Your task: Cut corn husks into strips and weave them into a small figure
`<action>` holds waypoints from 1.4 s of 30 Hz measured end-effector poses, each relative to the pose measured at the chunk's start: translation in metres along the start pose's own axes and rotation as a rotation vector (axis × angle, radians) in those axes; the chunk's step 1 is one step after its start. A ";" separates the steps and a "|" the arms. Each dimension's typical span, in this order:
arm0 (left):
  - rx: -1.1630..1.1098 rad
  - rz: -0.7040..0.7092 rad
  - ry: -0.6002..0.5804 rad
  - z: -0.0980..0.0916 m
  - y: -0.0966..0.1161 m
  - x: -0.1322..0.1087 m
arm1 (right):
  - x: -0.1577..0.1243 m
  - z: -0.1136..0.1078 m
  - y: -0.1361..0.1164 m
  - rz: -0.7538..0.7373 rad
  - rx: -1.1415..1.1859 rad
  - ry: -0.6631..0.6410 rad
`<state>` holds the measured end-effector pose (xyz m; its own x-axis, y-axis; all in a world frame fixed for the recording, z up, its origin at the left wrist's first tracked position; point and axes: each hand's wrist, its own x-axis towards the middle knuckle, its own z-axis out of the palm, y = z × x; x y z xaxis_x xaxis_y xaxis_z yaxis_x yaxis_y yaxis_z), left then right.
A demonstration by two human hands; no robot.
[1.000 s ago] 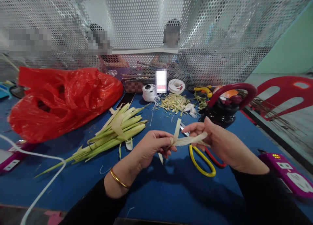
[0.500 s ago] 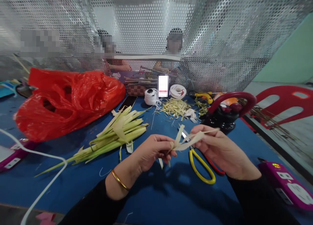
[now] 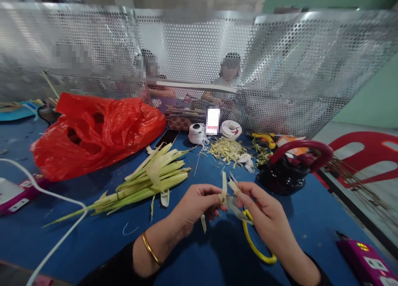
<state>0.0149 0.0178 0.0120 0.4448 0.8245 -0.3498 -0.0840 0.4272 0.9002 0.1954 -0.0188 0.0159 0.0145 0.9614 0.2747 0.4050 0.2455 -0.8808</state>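
Observation:
Between thumb and fingers, my left hand (image 3: 203, 205) pinches a small knot of pale leaf strips (image 3: 224, 186); strip ends stick up above it and hang below. My right hand (image 3: 264, 209) is closed on a loose end of the same pale strips, just right of the knot. Partly under that hand lie scissors (image 3: 250, 244) with a yellow handle loop; their blade tips show beyond the fingers, and the rest is covered. To the left, a bundle of long green-yellow leaves (image 3: 168, 178) rests on the blue table (image 3: 102, 246).
A red plastic bag (image 3: 124, 136) stands back left. Behind the hands are a white string spool (image 3: 196, 134), a ribbon roll (image 3: 231, 129) and cut leaf bits (image 3: 225, 151). A dark pot (image 3: 281, 180) stands right. Power strips lie at both sides; a perforated metal screen (image 3: 189, 45) closes the back.
My right hand has come down and closer to my left, now gripping a strip near the knot. The whole view has tilted upward slightly. My left hand keeps its pinch.

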 end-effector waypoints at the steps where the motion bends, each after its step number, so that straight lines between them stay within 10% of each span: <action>1: -0.023 0.002 0.003 0.000 0.000 0.000 | 0.000 0.000 0.001 -0.015 -0.039 -0.011; 18: -0.111 -0.014 -0.047 0.002 0.001 -0.002 | 0.003 -0.006 0.007 -0.138 -0.201 -0.189; 42: 0.091 -0.022 -0.039 0.011 0.002 -0.008 | -0.006 0.005 0.006 -0.505 -0.498 -0.067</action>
<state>0.0215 0.0082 0.0193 0.4798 0.7996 -0.3611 0.0070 0.4081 0.9129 0.1932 -0.0221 0.0072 -0.3347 0.7545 0.5646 0.7169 0.5927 -0.3670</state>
